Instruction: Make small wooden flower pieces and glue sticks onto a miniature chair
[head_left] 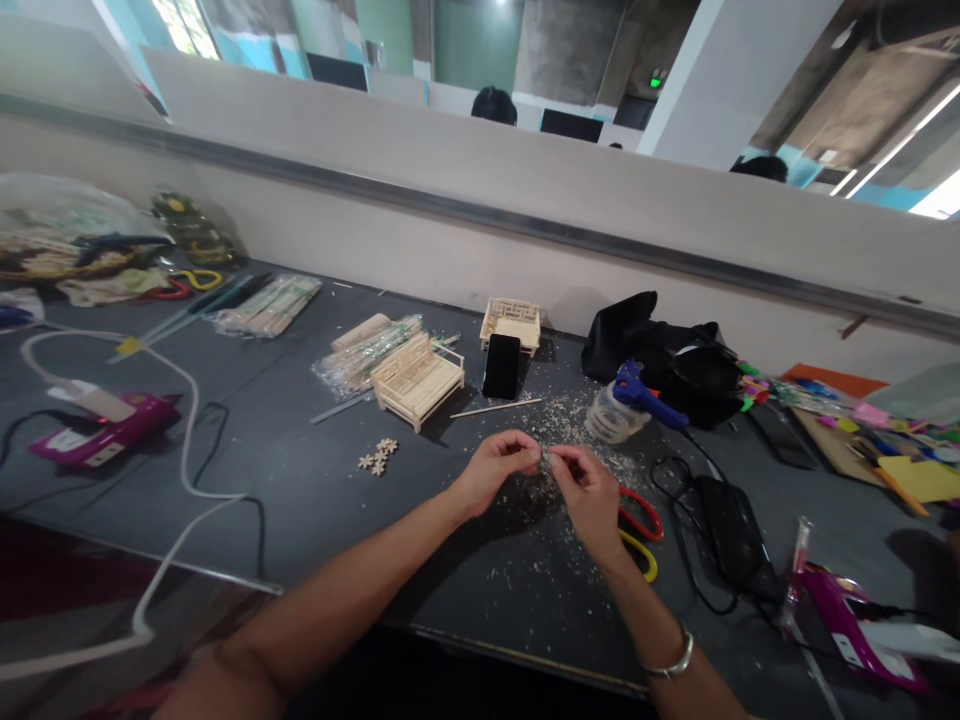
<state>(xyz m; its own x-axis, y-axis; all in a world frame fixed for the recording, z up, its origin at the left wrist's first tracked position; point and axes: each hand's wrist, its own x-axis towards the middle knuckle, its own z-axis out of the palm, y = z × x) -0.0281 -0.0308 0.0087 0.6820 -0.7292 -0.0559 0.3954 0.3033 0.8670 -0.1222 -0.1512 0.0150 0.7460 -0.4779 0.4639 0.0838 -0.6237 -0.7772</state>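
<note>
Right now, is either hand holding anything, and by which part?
It cannot be told: the left hand and right hand are in pinching poses, fingertips close together, but anything between them is too small to make out.

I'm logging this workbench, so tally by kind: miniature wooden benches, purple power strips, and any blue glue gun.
Miniature wooden benches: 2
Purple power strips: 2
Blue glue gun: 1
Total: 5
</note>
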